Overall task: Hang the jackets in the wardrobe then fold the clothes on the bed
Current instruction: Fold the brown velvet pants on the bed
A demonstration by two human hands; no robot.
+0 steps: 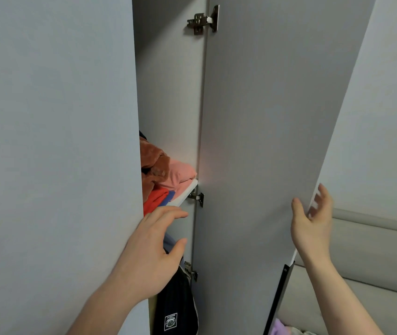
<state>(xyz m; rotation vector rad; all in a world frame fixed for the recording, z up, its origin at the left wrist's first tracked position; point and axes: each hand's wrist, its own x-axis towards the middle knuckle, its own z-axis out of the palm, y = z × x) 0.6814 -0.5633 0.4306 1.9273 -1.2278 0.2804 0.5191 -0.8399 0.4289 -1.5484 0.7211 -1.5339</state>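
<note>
We look into a grey wardrobe (168,93) whose right door (253,141) stands swung out toward us, the opening showing as a narrow gap between the shut left door (54,141) and the open one. Our right hand (311,223), at about 4 o'clock in the view, meets the free edge of the open door: the thumb lies on the inner face, and the fingers (323,197) reach round the far side, nearly straight and spread, so the hold looks loose rather than a firm grip, though the door edge hides part of them. Our left hand (153,252), at about 7 o'clock, is held in front of the gap with fingers straight and relaxed, thumb apart, holding nothing; we cannot tell whether it touches the left door's edge.

Inside, a white shelf (185,194) carries folded clothes: a brown fleecy piece (153,163) beside a pink one (180,175), with a red one (155,199) just below them. Under the shelf, at 6 o'clock, a dark jacket (175,305) with a small square patch hangs in the wardrobe. Metal hinges (202,20) join the open door to the side panel. At 5 o'clock, beyond the door, lies the bed with its padded headboard (374,250), and a lilac garment (277,327) rests on it at the lower edge.
</note>
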